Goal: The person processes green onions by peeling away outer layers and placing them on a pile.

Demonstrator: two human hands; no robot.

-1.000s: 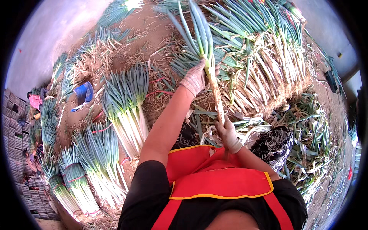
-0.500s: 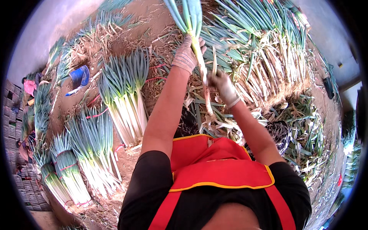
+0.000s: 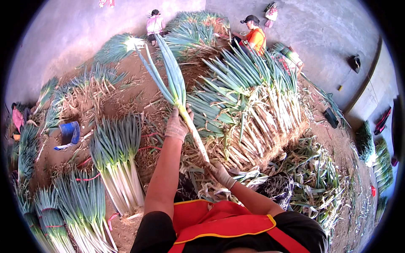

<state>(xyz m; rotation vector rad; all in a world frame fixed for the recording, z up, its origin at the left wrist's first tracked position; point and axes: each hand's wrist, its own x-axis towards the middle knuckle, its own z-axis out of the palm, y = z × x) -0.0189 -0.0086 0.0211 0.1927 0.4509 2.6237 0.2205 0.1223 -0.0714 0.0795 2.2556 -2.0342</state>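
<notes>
A large green onion (image 3: pixel 195 135) slants across the view, its green leaves pointing up and away and its root end toward me. Around its upper stem, just below the leaves, my gloved left hand (image 3: pixel 176 125) is closed. My gloved right hand (image 3: pixel 218 172) is closed around the lower stem near the roots, which it hides. Just beyond, to the right, lies a big pile of untrimmed green onions (image 3: pixel 263 122) with brownish outer skins. Stripped leaves and peelings (image 3: pixel 312 179) lie on the ground by my right arm.
Cleaned green onions (image 3: pixel 120 168) stand in bunches at the left, some tied with red bands. A blue bucket-like container (image 3: pixel 69 134) lies beyond them. Two people, one in an orange top (image 3: pixel 255 39) and one in a pale top (image 3: pixel 155 25), are near the back wall (image 3: pixel 320 29).
My view has lifted, bringing the back wall and two people into sight. My right hand has slid down the stem to the root end; the leaves now tilt to the left.
</notes>
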